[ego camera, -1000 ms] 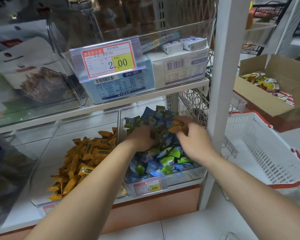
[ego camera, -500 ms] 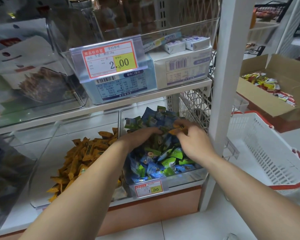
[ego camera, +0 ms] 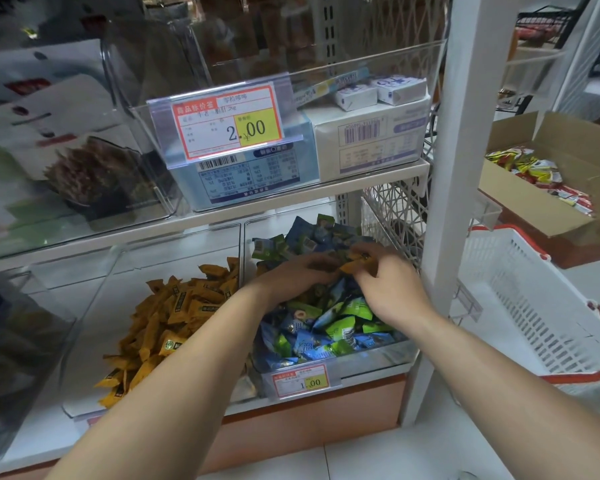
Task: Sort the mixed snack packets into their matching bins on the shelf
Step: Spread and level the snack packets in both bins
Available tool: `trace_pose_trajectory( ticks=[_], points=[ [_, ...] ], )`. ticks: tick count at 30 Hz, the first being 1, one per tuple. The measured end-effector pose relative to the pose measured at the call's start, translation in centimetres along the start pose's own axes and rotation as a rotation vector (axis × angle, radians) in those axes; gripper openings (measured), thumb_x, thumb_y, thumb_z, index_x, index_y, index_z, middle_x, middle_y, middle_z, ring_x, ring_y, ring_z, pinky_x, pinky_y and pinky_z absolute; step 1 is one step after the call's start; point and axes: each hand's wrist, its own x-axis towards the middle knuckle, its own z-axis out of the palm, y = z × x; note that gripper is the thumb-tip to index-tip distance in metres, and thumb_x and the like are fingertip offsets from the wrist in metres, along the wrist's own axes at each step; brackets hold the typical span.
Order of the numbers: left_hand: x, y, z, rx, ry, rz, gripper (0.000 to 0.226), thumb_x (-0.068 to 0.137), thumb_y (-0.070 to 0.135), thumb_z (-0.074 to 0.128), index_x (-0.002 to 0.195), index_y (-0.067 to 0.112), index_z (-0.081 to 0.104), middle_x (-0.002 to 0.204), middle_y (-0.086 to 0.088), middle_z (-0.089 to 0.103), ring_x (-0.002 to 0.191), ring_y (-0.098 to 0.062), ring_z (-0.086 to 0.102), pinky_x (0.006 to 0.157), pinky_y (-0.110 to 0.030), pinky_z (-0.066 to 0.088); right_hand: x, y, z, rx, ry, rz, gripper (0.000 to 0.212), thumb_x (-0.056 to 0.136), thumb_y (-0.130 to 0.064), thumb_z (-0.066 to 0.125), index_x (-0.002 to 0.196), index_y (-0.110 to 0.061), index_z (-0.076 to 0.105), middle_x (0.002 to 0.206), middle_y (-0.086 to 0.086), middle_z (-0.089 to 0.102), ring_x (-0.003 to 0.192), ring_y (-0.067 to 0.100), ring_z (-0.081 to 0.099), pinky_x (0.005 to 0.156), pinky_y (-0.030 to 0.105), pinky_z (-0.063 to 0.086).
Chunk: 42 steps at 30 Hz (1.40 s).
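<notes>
Right hand [ego camera: 392, 285] pinches a stray orange packet [ego camera: 355, 265]; left hand [ego camera: 291, 277] fingers maybe touch it, I cannot tell. Next, it needs carrying toward nine o'clock, into the orange bin [ego camera: 97, 306].

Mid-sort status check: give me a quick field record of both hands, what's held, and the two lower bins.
left hand: lies on the blue-green packets, fingers toward the right hand; grip unclear
right hand: pinches an orange packet
right bin: heaped blue-green packets, price tag reading 1.00
left bin: orange pile
misplaced: the pinched orange packet, over the right bin
likely next: carry it to the left bin
</notes>
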Motion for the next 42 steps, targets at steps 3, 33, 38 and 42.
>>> trace_pose_trajectory(
  ticks=[3,33,38,42],
  points=[
    [-0.2,-0.2,-0.1,-0.079,0.074,-0.068,0.026,0.094,0.036,0.06,0.075,0.049,0.073,0.09,0.028,0.061,0.08,0.008,0.058,0.069,-0.018,0.04,-0.1,0.0,-0.1,-0.002,-0.019,-0.014,0.038,0.094,-0.024,0.06,0.131,-0.03,0.061,0.111,0.002,0.071,0.098,0.027,0.065,0.074,0.026,0.042],
    [-3.4,1.4,1.7,-0.361,0.463,0.255,0.026,0.094,0.013,0.066,0.083,0.032,0.078,0.089,0.004,0.076,0.086,-0.015,0.073,0.076,-0.027,0.058,-1.4,-3.5,-0.9,0.859,-0.068,0.25,0.026,0.096,-0.01,0.062,0.11,-0.03,0.071,0.099,-0.004,0.075,0.084,0.013,0.073,0.066,0.023,0.057],
    [0.6,0.9,0.4,0.319,0.482,0.165,0.016,0.095,0.021,0.062,0.106,0.022,0.073,0.111,0.006,0.07,0.095,-0.006,0.06,0.083,-0.021,0.041,-1.3,-1.7,-1.7,0.051,0.054,0.032,0.026,0.095,-0.022,0.063,0.119,-0.03,0.071,0.099,-0.006,0.069,0.086,0.012,0.056,0.076,0.019,0.038],
    [3.0,1.1,1.1,0.485,0.333,0.043,0.023,0.095,0.027,0.061,0.112,0.015,0.072,0.119,-0.004,0.069,0.11,-0.021,0.062,0.092,-0.027,0.045,-1.4,-0.8,-1.3,-0.077,-0.008,0.047,0.023,0.095,-0.023,0.061,0.115,-0.025,0.073,0.104,0.003,0.073,0.084,0.019,0.056,0.073,0.021,0.035]
  ],
)
